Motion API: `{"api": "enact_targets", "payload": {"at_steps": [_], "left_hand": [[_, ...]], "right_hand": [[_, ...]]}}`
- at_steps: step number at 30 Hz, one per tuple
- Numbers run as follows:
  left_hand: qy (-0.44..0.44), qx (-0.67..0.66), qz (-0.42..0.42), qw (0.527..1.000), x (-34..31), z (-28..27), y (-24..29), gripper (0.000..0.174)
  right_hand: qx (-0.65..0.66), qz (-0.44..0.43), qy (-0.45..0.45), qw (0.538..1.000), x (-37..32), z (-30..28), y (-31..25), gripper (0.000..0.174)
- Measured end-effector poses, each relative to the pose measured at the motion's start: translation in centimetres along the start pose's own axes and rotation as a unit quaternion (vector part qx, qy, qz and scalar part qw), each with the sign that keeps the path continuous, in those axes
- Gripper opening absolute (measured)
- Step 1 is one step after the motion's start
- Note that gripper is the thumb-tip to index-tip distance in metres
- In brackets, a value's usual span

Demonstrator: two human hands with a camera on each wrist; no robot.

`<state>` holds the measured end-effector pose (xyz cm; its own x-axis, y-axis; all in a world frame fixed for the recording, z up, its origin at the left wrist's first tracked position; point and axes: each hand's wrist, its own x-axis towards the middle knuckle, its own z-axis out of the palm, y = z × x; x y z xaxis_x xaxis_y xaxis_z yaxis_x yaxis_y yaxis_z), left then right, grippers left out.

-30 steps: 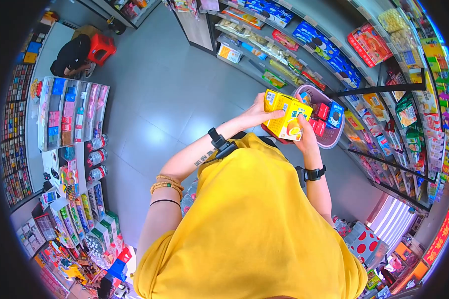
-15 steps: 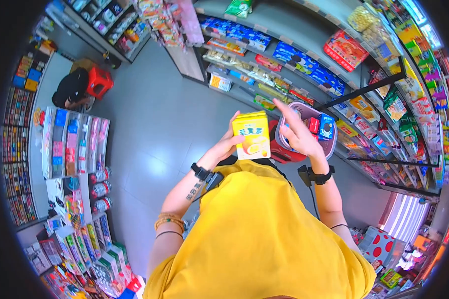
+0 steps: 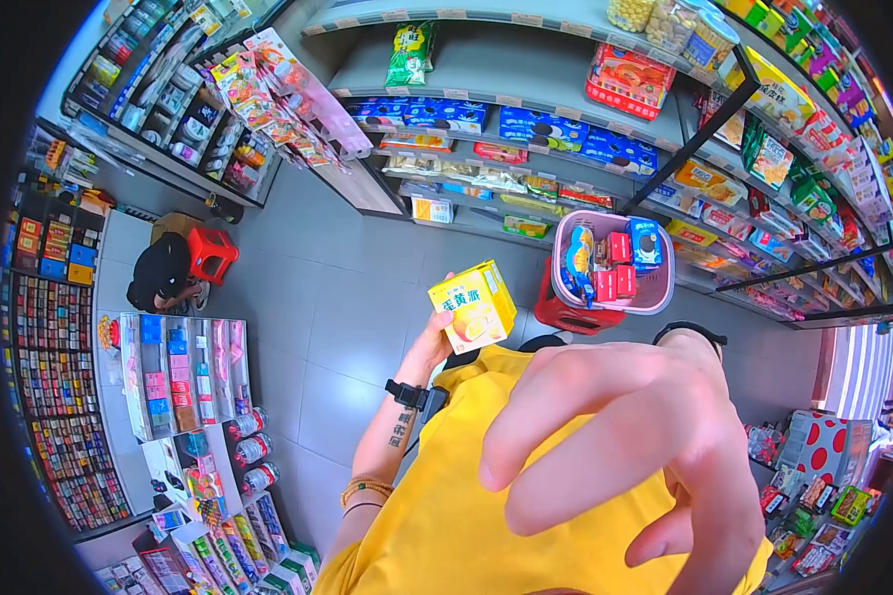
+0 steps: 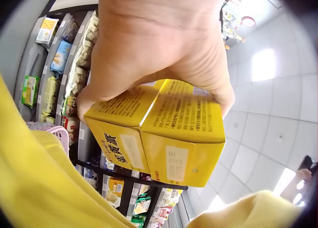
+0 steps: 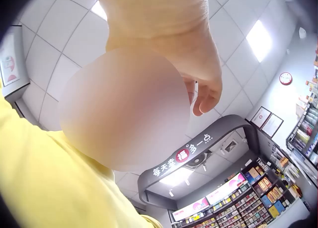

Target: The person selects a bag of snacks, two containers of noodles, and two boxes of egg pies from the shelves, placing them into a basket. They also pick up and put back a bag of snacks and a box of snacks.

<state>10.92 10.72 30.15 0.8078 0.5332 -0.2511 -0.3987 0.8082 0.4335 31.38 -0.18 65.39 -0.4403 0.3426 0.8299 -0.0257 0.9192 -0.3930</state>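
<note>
My left hand (image 3: 431, 345) grips two yellow egg yolk pie boxes (image 3: 473, 307) side by side, out in front of the yellow shirt. In the left wrist view the thumb and fingers span the pair of boxes (image 4: 164, 133) from above, their printed ends toward the camera. Large and close to the head camera, my right hand (image 3: 625, 426) is raised with loosely bent fingers and holds nothing. The right wrist view shows that hand (image 5: 184, 49) up near the head, beside a blurred patch that hides part of the scene.
A pink basket (image 3: 668, 294) with red boxes, a blue cookie box (image 3: 645, 243) and a blue bag stands on a red stool (image 3: 574, 317). Snack shelves (image 3: 536, 94) run along the far and right sides. At the left, a person (image 3: 162, 273) sits beside another red stool (image 3: 211, 254).
My right hand has let go of the boxes and risen toward the head. The left hand has carried the boxes left, away from the basket, and turned them. The view has shifted.
</note>
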Motion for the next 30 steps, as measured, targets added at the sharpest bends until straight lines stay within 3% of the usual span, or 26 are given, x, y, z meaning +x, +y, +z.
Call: {"api": "enact_targets", "payload": {"at_steps": [10, 15, 18, 21, 23, 26, 30], "left_hand": [[-0.008, 0.053, -0.034, 0.998, 1.9, 1.6, 0.7, 0.106], [-0.008, 0.072, -0.046, 0.996, 3.1, -0.1, 0.8, 0.108], [-0.007, 0.093, -0.037, 0.995, 3.6, -0.7, 1.0, 0.108], [-0.019, 0.119, -0.002, 0.993, 3.0, 1.6, 2.2, 0.109], [0.006, 0.148, 0.018, 0.989, 2.5, 2.2, 2.6, 0.109], [0.038, 0.190, 0.045, 0.980, 2.4, 1.6, 2.9, 0.112], [0.054, 0.198, 0.040, 0.978, 2.2, 0.6, 3.3, 0.114]], "right_hand": [[-0.081, -0.030, 0.029, 0.996, 0.1, -1.6, -1.3, 0.022], [-0.125, 0.013, 0.063, 0.990, -0.9, -3.4, 0.0, 0.023], [-0.137, 0.144, 0.073, 0.977, -3.1, -4.4, 3.7, 0.025], [-0.095, 0.416, 0.002, 0.905, -9.6, -2.3, 8.5, 0.029], [-0.158, 0.517, -0.063, 0.839, -14.5, 0.5, 11.1, 0.053], [-0.083, 0.596, -0.160, 0.782, -20.0, 2.5, 13.1, 0.112], [0.045, 0.628, -0.154, 0.761, -22.0, 3.2, 14.6, 0.121]]}}
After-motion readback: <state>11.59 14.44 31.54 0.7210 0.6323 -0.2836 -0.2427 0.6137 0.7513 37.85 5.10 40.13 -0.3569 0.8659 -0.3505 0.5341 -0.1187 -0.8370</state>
